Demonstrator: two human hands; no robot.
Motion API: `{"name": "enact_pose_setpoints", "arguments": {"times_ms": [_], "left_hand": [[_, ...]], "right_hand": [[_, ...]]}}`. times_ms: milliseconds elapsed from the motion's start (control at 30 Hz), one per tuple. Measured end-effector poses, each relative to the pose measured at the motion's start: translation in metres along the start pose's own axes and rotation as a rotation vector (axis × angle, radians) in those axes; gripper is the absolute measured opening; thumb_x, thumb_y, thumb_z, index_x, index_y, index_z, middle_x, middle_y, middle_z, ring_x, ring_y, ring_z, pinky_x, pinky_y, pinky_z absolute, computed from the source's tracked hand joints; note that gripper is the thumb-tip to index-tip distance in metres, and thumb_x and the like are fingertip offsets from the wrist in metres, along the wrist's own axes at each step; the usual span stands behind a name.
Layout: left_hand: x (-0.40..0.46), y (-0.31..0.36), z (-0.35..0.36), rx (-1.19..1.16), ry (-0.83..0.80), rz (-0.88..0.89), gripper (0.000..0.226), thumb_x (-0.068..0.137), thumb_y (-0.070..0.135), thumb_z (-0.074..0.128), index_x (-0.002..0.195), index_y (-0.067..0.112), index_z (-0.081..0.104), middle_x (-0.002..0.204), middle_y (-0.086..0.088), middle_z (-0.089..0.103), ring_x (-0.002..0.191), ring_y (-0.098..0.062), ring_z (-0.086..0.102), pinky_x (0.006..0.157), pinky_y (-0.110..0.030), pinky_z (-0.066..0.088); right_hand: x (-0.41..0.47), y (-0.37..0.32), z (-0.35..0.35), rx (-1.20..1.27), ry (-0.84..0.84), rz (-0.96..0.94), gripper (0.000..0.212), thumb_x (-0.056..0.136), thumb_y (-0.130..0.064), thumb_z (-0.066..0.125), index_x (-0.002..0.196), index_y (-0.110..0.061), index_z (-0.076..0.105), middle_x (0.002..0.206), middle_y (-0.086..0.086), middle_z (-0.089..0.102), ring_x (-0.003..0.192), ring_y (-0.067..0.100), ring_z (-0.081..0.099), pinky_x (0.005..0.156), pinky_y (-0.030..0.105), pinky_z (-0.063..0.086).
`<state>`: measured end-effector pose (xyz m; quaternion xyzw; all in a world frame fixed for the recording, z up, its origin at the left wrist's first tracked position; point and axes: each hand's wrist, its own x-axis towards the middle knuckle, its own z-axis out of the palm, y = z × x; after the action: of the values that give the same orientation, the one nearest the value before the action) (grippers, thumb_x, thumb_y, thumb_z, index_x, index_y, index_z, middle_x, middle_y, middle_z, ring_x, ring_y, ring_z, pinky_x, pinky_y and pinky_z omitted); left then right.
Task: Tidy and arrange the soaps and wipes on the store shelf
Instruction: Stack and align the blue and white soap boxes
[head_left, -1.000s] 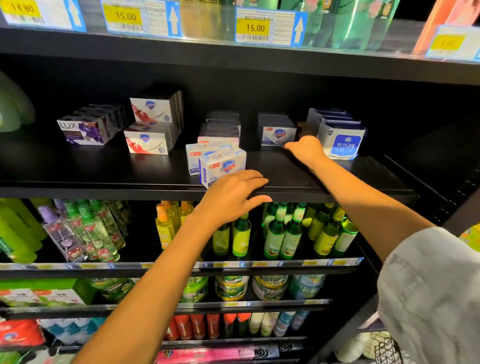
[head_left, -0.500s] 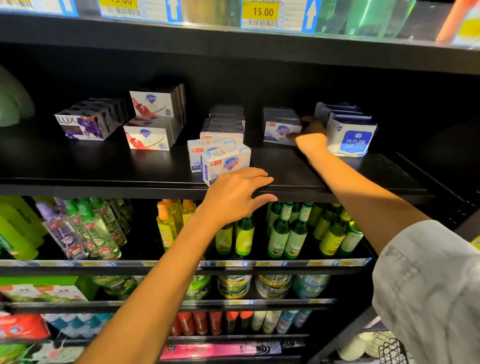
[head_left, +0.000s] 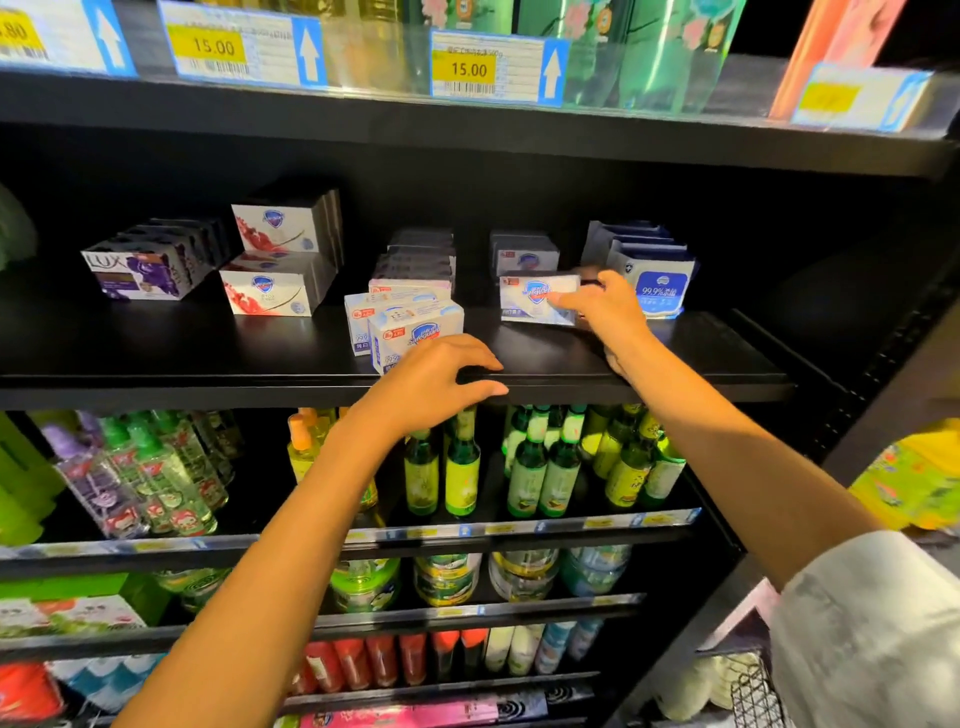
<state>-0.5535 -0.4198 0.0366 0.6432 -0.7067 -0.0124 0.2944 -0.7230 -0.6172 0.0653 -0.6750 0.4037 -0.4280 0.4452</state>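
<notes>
One white soap box (head_left: 537, 299), blue shield logo, long axis 9-to-3 o'clock, gripped by right hand (head_left: 605, 312); left hand (head_left: 434, 384) open, fingers resting on shelf (head_left: 208, 358) edge.

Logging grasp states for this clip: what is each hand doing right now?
Left hand: open, fingers resting on the shelf edge, holding nothing.
Right hand: gripping a white Safeguard soap box.

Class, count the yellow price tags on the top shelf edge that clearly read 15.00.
2. One 15.00 tag sits left of centre on the top shelf edge; the other is at centre. Tags at the far left and far right are cut off or blurred.
</notes>
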Motion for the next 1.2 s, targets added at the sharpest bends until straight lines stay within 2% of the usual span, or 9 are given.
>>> {"name": "enact_pose_setpoints", "arguments": {"times_ms": [67, 133, 333, 533, 600, 700, 867, 1000, 1200], "left_hand": [[-0.002, 0.003, -0.004, -0.024, 0.008, -0.009, 0.032, 0.095, 0.037, 0.073, 0.122, 0.019, 0.076, 0.127, 0.002, 0.070, 0.122, -0.012, 0.061, 0.107, -0.026, 0.043], [-0.004, 0.006, -0.007, -0.068, 0.015, -0.028, 0.030, 0.095, 0.034, 0.074, 0.120, 0.018, 0.077, 0.125, 0.002, 0.071, 0.119, -0.010, 0.061, 0.103, -0.019, 0.041], [0.002, 0.019, 0.000, -0.342, 0.118, -0.174, 0.045, 0.094, 0.024, 0.077, 0.136, 0.017, 0.065, 0.135, -0.002, 0.066, 0.125, -0.015, 0.062, 0.111, -0.036, 0.050], [0.026, 0.038, 0.014, -0.559, 0.187, -0.202, 0.088, 0.088, 0.010, 0.082, 0.159, 0.027, 0.033, 0.148, 0.000, 0.052, 0.134, -0.009, 0.051, 0.106, -0.027, 0.050], [0.035, 0.038, 0.018, -0.623, 0.190, -0.185, 0.083, 0.087, 0.004, 0.081, 0.154, 0.028, 0.038, 0.142, 0.001, 0.055, 0.130, -0.011, 0.055, 0.096, -0.024, 0.057], [0.041, 0.030, 0.022, -0.567, 0.211, -0.170, 0.072, 0.086, 0.006, 0.082, 0.146, 0.028, 0.050, 0.140, 0.001, 0.057, 0.130, -0.015, 0.056, 0.090, -0.031, 0.062], [0.038, 0.024, 0.023, -0.611, 0.154, -0.153, 0.080, 0.082, 0.001, 0.084, 0.146, 0.032, 0.047, 0.142, 0.000, 0.052, 0.131, -0.014, 0.054, 0.091, -0.029, 0.061], [0.038, 0.026, 0.024, -0.588, 0.213, -0.150, 0.071, 0.083, 0.001, 0.083, 0.140, 0.030, 0.050, 0.142, 0.001, 0.053, 0.133, -0.014, 0.053, 0.090, -0.033, 0.062], [0.036, 0.023, 0.024, -0.656, 0.218, -0.178, 0.070, 0.083, 0.006, 0.085, 0.141, 0.025, 0.050, 0.143, 0.004, 0.054, 0.135, -0.011, 0.051, 0.098, -0.039, 0.059]], "right_hand": [[-0.010, -0.001, -0.008, 0.071, -0.065, 0.017, 0.038, 0.080, -0.015, 0.089, 0.109, -0.013, 0.064, 0.106, 0.009, 0.077, 0.096, 0.018, 0.076, 0.088, 0.042, 0.063], [-0.018, -0.001, -0.017, 0.146, -0.130, 0.036, 0.042, 0.082, -0.012, 0.087, 0.117, -0.009, 0.065, 0.106, 0.010, 0.078, 0.098, 0.020, 0.077, 0.092, 0.048, 0.062], [-0.042, 0.002, -0.035, 0.315, -0.253, 0.022, 0.033, 0.089, -0.009, 0.079, 0.120, -0.009, 0.065, 0.110, 0.011, 0.078, 0.109, 0.024, 0.075, 0.087, 0.041, 0.062], [-0.049, 0.003, -0.042, 0.387, -0.296, 0.005, 0.027, 0.095, -0.009, 0.072, 0.121, -0.009, 0.064, 0.115, 0.011, 0.077, 0.115, 0.025, 0.072, 0.095, 0.046, 0.060], [-0.050, 0.002, -0.042, 0.356, -0.321, 0.004, 0.032, 0.094, -0.008, 0.073, 0.124, -0.008, 0.063, 0.115, 0.012, 0.077, 0.115, 0.025, 0.072, 0.094, 0.044, 0.061], [-0.051, 0.001, -0.040, 0.309, -0.336, -0.001, 0.037, 0.092, -0.010, 0.076, 0.128, -0.009, 0.063, 0.114, 0.010, 0.077, 0.114, 0.024, 0.073, 0.094, 0.045, 0.061], [-0.053, -0.001, -0.038, 0.318, -0.350, -0.010, 0.040, 0.093, -0.015, 0.076, 0.131, -0.018, 0.063, 0.111, 0.007, 0.078, 0.114, 0.020, 0.072, 0.084, 0.041, 0.063], [-0.055, 0.001, -0.041, 0.324, -0.416, -0.062, 0.046, 0.095, -0.011, 0.074, 0.138, -0.017, 0.059, 0.122, 0.012, 0.073, 0.122, 0.024, 0.068, 0.090, 0.048, 0.062], [-0.055, 0.003, -0.039, 0.176, -0.473, -0.196, 0.078, 0.084, 0.006, 0.079, 0.150, -0.021, 0.046, 0.143, 0.004, 0.057, 0.131, 0.014, 0.060, 0.096, 0.038, 0.059]]}}
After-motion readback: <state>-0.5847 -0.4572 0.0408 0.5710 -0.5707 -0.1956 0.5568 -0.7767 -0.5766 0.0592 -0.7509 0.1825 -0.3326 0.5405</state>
